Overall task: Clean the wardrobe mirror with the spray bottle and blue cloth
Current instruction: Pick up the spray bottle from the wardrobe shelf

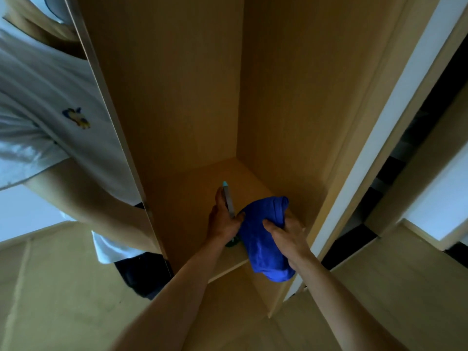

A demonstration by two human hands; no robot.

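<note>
Your left hand point(224, 222) is wrapped round the spray bottle point(229, 202). Fingers are curled on its neck, the pale blue nozzle tip pokes up past your knuckles, and a bit of green body shows down by the wrist. Your right hand point(287, 235) has the blue cloth point(263, 245) bunched in a grip, with the loose end drooping over the front edge of the shelf point(187, 206). The cloth sits between your hands and touches the left thumb. Both hands are low inside the wardrobe, over that shelf. The mirror point(38, 97) is on the open door to your left, showing a white shirt and an arm; its edge stands just left of the bottle hand. The wardrobe side panel point(283, 97) crowds your right hand.
</note>
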